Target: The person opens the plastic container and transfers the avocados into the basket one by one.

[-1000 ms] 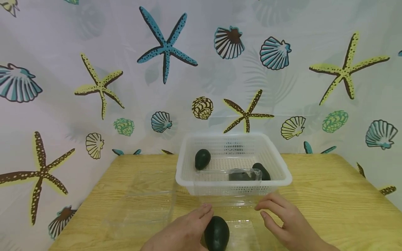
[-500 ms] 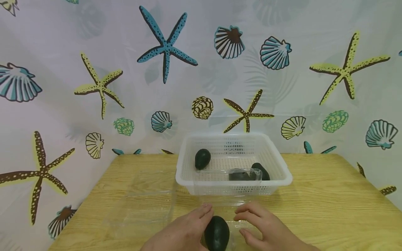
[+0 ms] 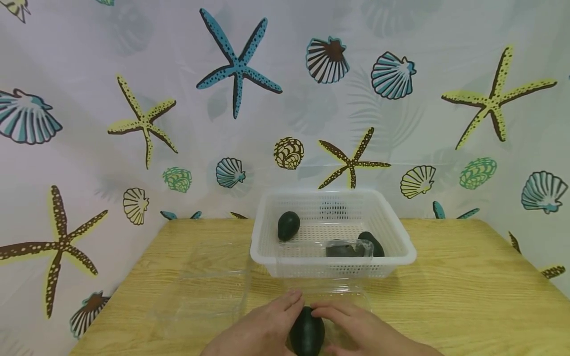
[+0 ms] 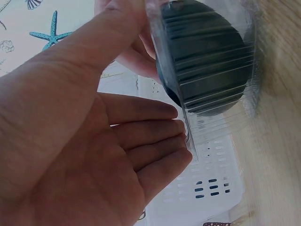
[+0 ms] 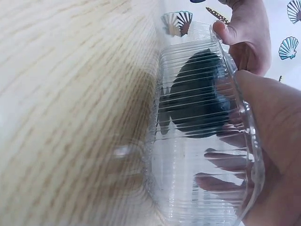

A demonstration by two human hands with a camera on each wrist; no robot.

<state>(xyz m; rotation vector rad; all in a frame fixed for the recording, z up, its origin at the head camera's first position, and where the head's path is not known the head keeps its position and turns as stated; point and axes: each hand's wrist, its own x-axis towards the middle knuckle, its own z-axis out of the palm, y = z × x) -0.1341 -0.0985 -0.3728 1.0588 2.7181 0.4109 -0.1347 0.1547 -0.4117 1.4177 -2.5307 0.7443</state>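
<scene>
A dark green avocado (image 3: 307,332) lies in a clear plastic box (image 5: 183,188) on the table, between both hands. My left hand (image 3: 258,326) is along the avocado's left side; the left wrist view shows its fingers (image 4: 150,141) fairly straight, with their tips at the box rim. From the right, my right hand (image 3: 365,329) reaches over the box, its bent fingers around the avocado's far end and right side. Through the ribbed wall in the right wrist view, some right fingertips (image 5: 216,182) show inside the box. The avocado's near end is cut off in the head view.
Behind the box stands a white perforated basket (image 3: 262,254) with several avocados, one of them (image 3: 288,225) at its left. A raised clear lid (image 3: 307,269) stands before the basket. More clear plastic packaging (image 3: 209,296) lies on the left of the wooden table (image 3: 467,287).
My right hand has moved left from beside the box onto the avocado's right side. My left hand and the avocado have hardly moved.
</scene>
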